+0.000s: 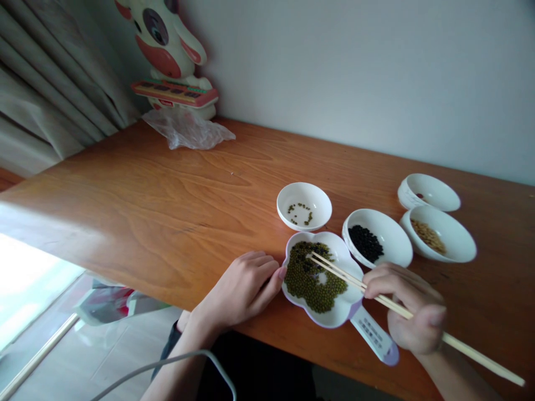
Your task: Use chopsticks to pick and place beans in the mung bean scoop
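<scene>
A white flower-shaped bowl with a purple rim and a handle (pixel 374 337) sits near the table's front edge. Inside it lie green mung beans (pixel 311 287) with some black beans among them. My right hand (pixel 407 306) is closed around wooden chopsticks (pixel 393 303), whose tips reach into the beans and are nearly together; I cannot tell whether they pinch a bean. Curled fingers of my left hand (pixel 244 284) rest on the table at the bowl's left, the thumb against its rim. Just behind stands a small white bowl (pixel 304 191) holding a few mung beans.
To the right are a white bowl of black beans (pixel 395 245), one of tan grains (pixel 455 239) and one with a small reddish bit (pixel 438 192). A clear plastic bag (pixel 188 131) and a cow-shaped toy keyboard (pixel 175 92) stand at the back left. A grey cable (pixel 179 357) crosses below my left arm.
</scene>
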